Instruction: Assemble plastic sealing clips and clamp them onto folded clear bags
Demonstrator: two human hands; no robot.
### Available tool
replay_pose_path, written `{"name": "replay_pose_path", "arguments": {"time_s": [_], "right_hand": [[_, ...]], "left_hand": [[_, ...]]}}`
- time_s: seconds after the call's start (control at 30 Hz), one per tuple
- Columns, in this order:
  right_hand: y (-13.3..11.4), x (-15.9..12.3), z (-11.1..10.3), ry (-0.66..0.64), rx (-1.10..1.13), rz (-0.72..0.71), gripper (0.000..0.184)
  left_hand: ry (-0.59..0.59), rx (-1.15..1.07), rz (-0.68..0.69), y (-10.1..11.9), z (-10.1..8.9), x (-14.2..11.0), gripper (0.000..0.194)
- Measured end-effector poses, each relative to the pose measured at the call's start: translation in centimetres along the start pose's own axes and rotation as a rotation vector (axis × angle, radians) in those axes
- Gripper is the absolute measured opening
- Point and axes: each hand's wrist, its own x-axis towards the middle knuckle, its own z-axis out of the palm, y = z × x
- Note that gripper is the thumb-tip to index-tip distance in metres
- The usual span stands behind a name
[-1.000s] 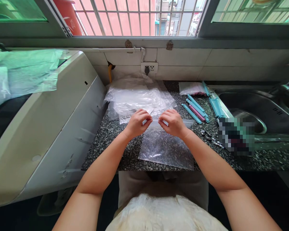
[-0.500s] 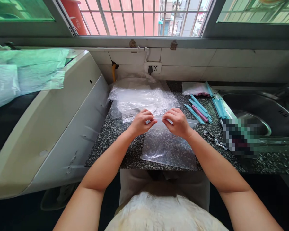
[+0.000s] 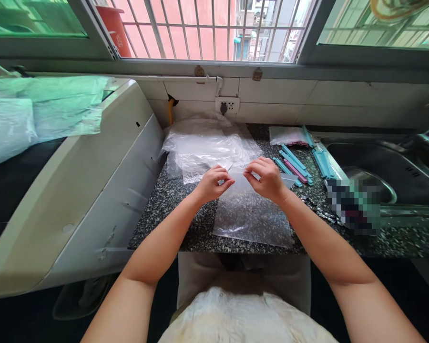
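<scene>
A clear plastic bag (image 3: 253, 216) lies on the speckled counter in front of me, its top edge raised a little. My left hand (image 3: 216, 183) pinches that edge near its left end. Farther right along the same edge, my right hand (image 3: 264, 178) is closed on the bag too, thumb against fingertips. A small gap separates the two hands. Just behind them spreads a heap of clear plastic bags (image 3: 207, 147). Several blue sealing clips (image 3: 296, 159) and a pink one (image 3: 295, 170) lie beyond my right hand.
A filled plastic bag (image 3: 288, 135) and more blue clips (image 3: 323, 164) lie by the steel sink (image 3: 361, 152) at right. A blurred dark item (image 3: 353, 205) is at the sink's front corner. The white appliance (image 3: 103, 190) borders the counter on the left; a wall socket (image 3: 227, 104) is behind.
My right hand has shifted slightly right along the bag's edge, widening the gap between the hands. The bag has moved slightly right, and the whole view has tilted a little.
</scene>
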Motion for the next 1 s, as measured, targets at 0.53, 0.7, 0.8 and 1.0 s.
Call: {"name": "replay_pose_path", "arguments": {"time_s": [0.53, 0.7, 0.8, 1.0], "right_hand": [[0.9, 1.5, -2.1, 0.078, -0.095, 0.077, 0.017], [1.2, 1.7, -1.9, 0.076, -0.111, 0.104, 0.016], [1.5, 1.9, -2.1, 0.123, -0.122, 0.131, 0.017], [1.8, 2.2, -2.4, 0.144, -0.149, 0.185, 0.017]], "left_hand": [[-0.036, -0.076, -0.102, 0.0, 0.2, 0.1, 0.021], [-0.06, -0.102, -0.121, 0.1, 0.1, 0.1, 0.019], [-0.078, -0.113, -0.132, 0.2, 0.1, 0.1, 0.018], [-0.091, -0.105, -0.128, 0.3, 0.0, 0.2, 0.018]]}}
